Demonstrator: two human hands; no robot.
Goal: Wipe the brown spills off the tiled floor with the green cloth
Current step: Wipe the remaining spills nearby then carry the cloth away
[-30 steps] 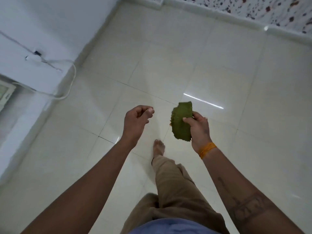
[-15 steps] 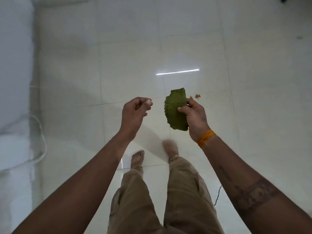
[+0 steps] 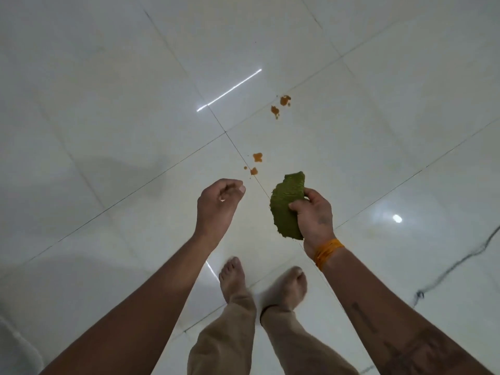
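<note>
I stand over a glossy white tiled floor [image 3: 113,109]. My right hand [image 3: 315,212] holds a crumpled green cloth [image 3: 286,205] at waist height, well above the floor. My left hand [image 3: 216,205] hangs beside it with its fingers curled in and nothing in them. Two pairs of small brown spills lie on the tiles ahead: a near pair [image 3: 256,163] just beyond my left fingertips, and a far pair [image 3: 281,104] further off to the right. Neither hand touches the floor.
My two bare feet [image 3: 234,277] stand on the tiles just below my hands, in tan trousers. A thin dark cable [image 3: 460,263] trails across the floor at the right. A bright strip of light reflects off the tiles ahead.
My view has swung round across the floor, and the brown spills have come into sight ahead. Both hands keep the same pose, with the cloth still in the right.
</note>
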